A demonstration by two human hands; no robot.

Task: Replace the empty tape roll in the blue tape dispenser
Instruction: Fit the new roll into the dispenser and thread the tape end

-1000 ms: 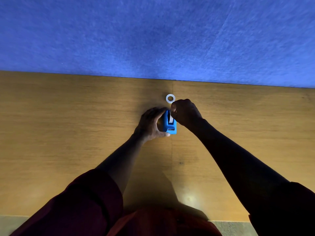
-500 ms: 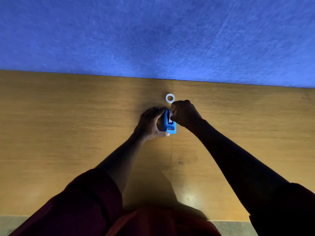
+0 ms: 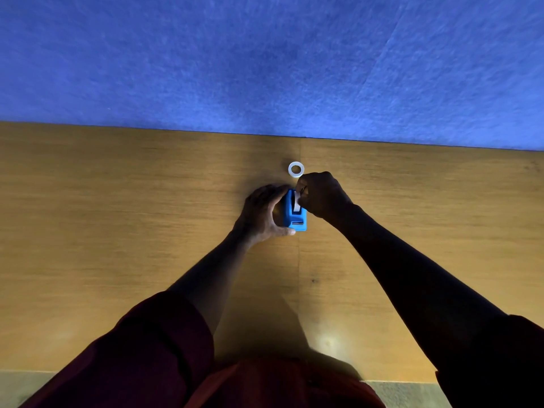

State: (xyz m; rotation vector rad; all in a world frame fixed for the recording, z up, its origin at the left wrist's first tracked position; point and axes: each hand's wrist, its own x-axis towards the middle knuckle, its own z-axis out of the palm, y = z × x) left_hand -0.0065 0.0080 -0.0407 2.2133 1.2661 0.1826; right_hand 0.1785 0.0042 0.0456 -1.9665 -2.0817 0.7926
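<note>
A wooden desk [image 3: 117, 231] runs up against a blue felt-like partition [image 3: 265, 54], and the light is low, so the hands read mostly as dark shapes. The left hand [image 3: 262, 213] is wrapped round the side of the blue tape dispenser [image 3: 295, 214], thumb at its near end, pinning it to the desk. The right hand [image 3: 321, 195] is bunched at the far end of the dispenser, fingertips closed on what looks like a pale strip of tape [image 3: 297, 201] lying along the top channel. Just beyond those pinching fingers, flat on the desk and touching neither hand, sits a small white ring [image 3: 295, 169]; I take it for the spent core.

As for what the dispenser holds, a roll seems seated under the right hand, but the knuckles cover the cradle and I cannot tell how it sits.

The risks, as I judge them: the strip could fold and stick to itself or to the fingers if pulled slack, or drift off the channel and miss the cutter at the near end by the left thumb. A hard tug might lift the roll from its cradle should the left hand loosen.
</note>
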